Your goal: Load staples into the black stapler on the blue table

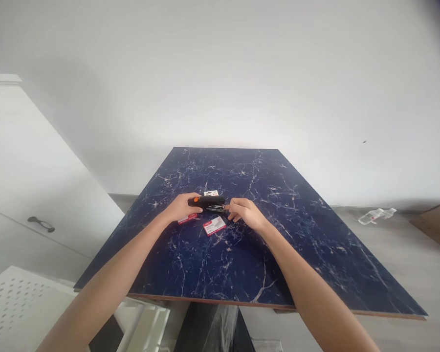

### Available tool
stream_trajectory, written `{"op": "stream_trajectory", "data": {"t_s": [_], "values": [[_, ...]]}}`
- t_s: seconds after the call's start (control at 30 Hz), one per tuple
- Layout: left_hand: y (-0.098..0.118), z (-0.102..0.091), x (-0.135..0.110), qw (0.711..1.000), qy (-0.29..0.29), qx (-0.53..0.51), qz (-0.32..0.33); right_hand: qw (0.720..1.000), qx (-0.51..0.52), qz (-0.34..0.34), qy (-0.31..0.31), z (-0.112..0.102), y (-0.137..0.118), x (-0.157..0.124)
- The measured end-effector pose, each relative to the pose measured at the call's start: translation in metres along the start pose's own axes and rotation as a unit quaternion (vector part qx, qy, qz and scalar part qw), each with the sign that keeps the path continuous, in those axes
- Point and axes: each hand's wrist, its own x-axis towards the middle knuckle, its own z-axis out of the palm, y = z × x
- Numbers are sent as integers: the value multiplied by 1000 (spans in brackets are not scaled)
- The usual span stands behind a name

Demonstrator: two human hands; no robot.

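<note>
A black stapler with an orange patch at its left end lies crosswise above the dark blue table. My left hand is closed around the stapler's left end. At the other end, the fingers of my right hand are bent together by the stapler's tip; whether they pinch something small is hidden. Just in front of the stapler lies a red and white staple box. A second red box shows partly beneath my left hand. Behind the stapler is a small white packet, partly covered by it.
The blue marbled table narrows toward a pale wall. On the left stands a white cabinet with a dark handle. A clear plastic bottle lies on the floor at right, near a brown cardboard piece.
</note>
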Motion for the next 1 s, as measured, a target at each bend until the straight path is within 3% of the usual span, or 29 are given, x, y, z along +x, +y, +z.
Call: {"op": "stream_trajectory", "data": {"t_s": [0.37,0.5,0.63,0.77,0.87,1.0], "values": [[-2,-4,3,1000,-7,12,21,1000,-1,2,10,8,1,0],[10,-2,-1,998,10,55,22,999,4,-4,47,17,5,4],[32,18,-3,988,41,140,42,991,88,26,95,25,8,12],[52,36,-11,979,-18,173,101,966,194,74,152,20,12,19],[60,40,-21,974,-68,154,151,972,146,66,175,12,16,20],[62,43,-29,960,-112,128,222,984,80,10,156,10,23,22]]}}
